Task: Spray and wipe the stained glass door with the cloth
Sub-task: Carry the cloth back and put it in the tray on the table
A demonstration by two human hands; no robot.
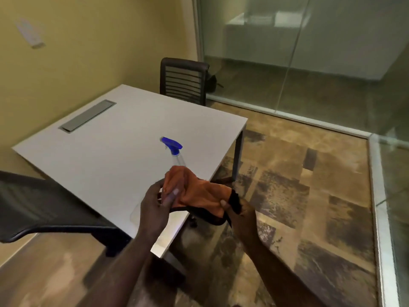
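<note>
Looking down from the head view: left hand point(155, 204) grips the clear spray bottle point(177, 151), blue trigger head tilted up over the white table point(99, 151); thumb also presses the orange cloth point(197, 191). Right hand point(241, 211) pinches the cloth's dark-edged far corner, cloth draped between both hands above the table's near corner. Glass door wall point(309, 52) stands well apart, beyond a black chair point(183, 78).
</note>
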